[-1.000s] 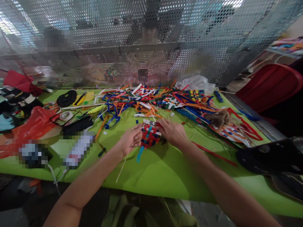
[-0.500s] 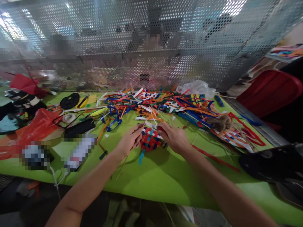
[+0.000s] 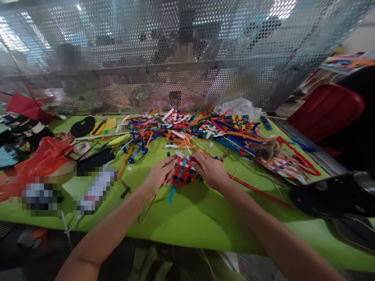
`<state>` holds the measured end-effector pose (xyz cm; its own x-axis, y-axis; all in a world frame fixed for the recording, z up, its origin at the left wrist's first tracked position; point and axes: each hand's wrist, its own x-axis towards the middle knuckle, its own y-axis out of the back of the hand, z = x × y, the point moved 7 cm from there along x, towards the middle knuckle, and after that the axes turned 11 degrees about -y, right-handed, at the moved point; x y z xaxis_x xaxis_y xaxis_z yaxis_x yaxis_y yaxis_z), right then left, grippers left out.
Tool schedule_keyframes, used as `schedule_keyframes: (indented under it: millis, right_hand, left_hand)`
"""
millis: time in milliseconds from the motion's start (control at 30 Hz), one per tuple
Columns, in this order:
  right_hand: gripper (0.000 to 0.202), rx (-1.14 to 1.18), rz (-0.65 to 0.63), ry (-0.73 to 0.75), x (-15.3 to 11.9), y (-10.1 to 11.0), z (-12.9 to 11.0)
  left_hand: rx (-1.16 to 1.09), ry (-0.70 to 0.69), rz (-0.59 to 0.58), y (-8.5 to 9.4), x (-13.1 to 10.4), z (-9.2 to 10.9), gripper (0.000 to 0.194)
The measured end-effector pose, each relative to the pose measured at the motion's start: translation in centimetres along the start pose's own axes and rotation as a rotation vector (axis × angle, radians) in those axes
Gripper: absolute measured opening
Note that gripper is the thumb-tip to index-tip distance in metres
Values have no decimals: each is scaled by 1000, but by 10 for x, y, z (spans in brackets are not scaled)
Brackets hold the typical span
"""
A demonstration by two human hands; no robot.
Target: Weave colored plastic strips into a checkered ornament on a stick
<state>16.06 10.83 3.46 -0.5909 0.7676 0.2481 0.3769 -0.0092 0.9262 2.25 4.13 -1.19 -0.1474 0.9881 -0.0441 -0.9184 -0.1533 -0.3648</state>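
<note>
Between my hands is a small woven piece (image 3: pixel 184 172) of red, blue, white and teal strips, with a teal strip (image 3: pixel 172 194) hanging from its lower edge. My left hand (image 3: pixel 160 175) is closed at its left side, the fingers pinching that edge. A thin stick (image 3: pixel 149 209) runs down from under this hand. My right hand (image 3: pixel 211 168) is closed on a narrow pale, blade-like piece (image 3: pixel 183 155), which points left over the top of the weave. Its exact kind is too small to make out, and the right fingers hide part of the weave.
A heap of coloured strips (image 3: pixel 164 128) lies behind my hands, with a twine bundle (image 3: pixel 268 149) to the right. On the left are a red plastic bag (image 3: pixel 47 156), a tape roll (image 3: pixel 82 147) and a black case (image 3: pixel 96 160). A perforated metal screen (image 3: pixel 140 50) stands behind the green table (image 3: pixel 199 226).
My right hand has shifted left with the pale piece, whose tip now reaches my left fingers. The view has turned slightly right.
</note>
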Motion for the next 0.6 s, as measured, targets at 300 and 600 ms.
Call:
schedule_keyframes:
  millis: [300, 600]
  right_hand:
    - [39, -7, 103, -214, 9, 16, 35]
    - [43, 20, -69, -16, -4, -4, -3]
  left_hand:
    - [-41, -12, -58, -4, -5, 12, 51]
    - [22, -23, -64, -4, -1, 4, 47]
